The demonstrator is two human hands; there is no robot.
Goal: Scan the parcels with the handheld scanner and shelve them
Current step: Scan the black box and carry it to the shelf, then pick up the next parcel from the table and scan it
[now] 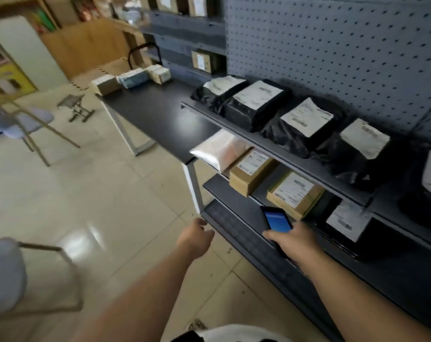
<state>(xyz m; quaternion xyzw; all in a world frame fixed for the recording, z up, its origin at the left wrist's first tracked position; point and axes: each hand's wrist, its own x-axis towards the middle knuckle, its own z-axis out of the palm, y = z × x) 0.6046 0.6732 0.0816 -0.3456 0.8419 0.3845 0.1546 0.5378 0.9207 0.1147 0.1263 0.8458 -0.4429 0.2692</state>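
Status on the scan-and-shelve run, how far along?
Done: black bagged parcels and brown boxes already sit on the shelves. In hand: right hand holds the scanner; left hand empty. Left: three parcels on the table's far end.

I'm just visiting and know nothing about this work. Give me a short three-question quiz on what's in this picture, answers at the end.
1. True or false: the right hand holds the scanner, its blue screen lit.
2. What does the left hand hold?
A. a parcel
B. nothing
C. a chair
3. Fill in: the black bags on the upper shelf each carry a white ____.

Key:
1. True; it sits beside a brown box on the lower shelf.
2. B; its fingers hang loose over the floor.
3. label.
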